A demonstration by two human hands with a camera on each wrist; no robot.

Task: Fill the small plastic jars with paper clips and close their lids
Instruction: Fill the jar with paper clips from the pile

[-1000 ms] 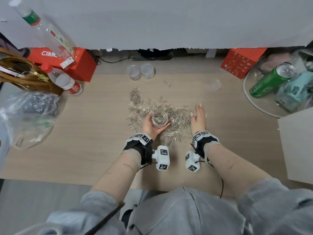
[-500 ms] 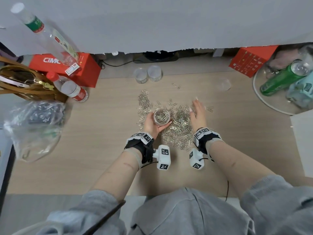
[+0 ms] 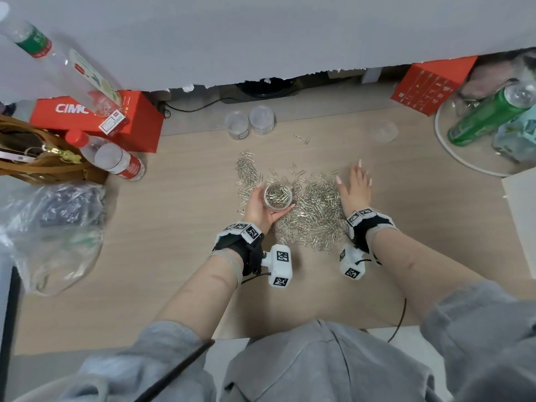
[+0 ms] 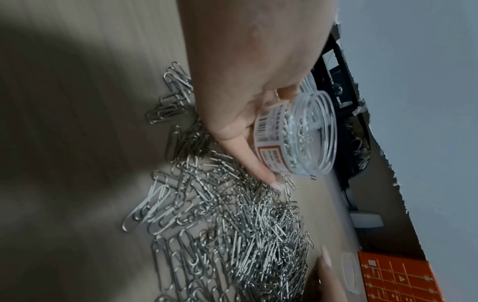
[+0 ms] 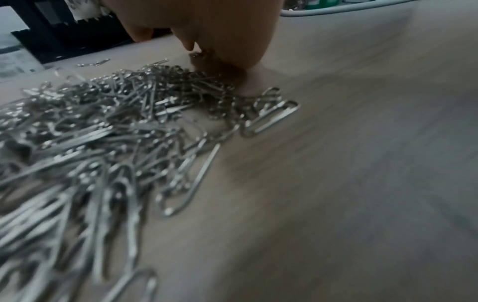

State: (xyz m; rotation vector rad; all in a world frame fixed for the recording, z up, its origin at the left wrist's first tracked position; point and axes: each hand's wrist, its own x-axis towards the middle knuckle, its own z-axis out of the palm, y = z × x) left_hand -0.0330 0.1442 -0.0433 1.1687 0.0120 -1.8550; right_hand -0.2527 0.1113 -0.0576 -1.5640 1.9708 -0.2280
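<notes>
Two capped jars and a lid stand beyond the paper clips

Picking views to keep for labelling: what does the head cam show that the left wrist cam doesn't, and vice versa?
Head only: two more jars at the back of the desk, the whole right hand lying flat by the paper clip pile, the bottles and the red boxes. Left wrist only: the held jar's barcode label and threaded rim. Both: the left hand gripping the lidless jar with clips inside, and the loose lid.
</notes>
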